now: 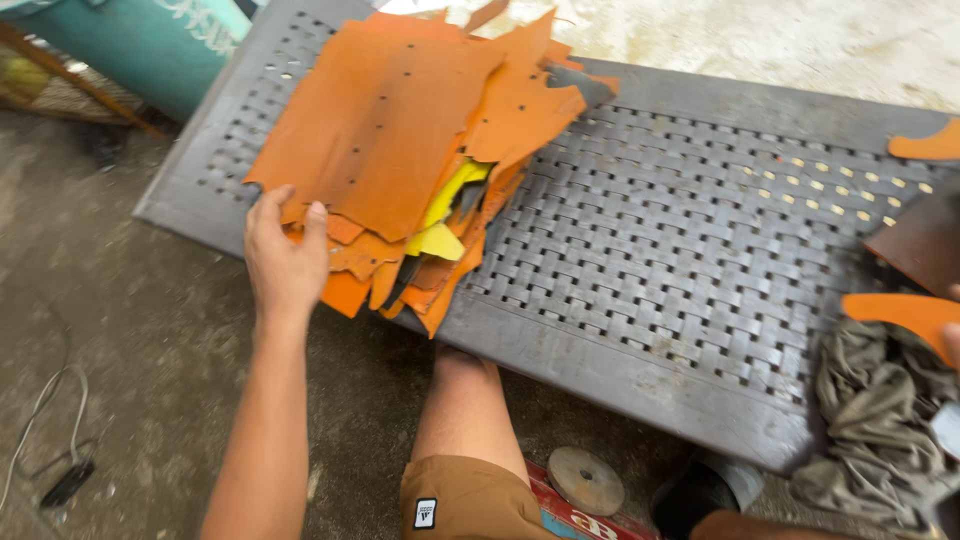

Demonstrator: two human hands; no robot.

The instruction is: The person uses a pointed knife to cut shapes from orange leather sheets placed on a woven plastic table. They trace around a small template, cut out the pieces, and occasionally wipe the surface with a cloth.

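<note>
The left hand grips the near edge of a stack of orange leather pieces in the upper left of the frame — thumb on top, the other fingers hidden beneath the lower sheets. The stack lies on a grey perforated metal panel and overhangs its front edge; yellow scraps and a few dark ones poke out between the layers. The top sheet carries rows of small punched holes.

At the right edge, only a sliver of the right hand shows beside a curved orange leather piece — probably holding it, though its fingers cannot be made out. Below that lies a crumpled olive cloth. A round metal disc sits at bottom centre.
</note>
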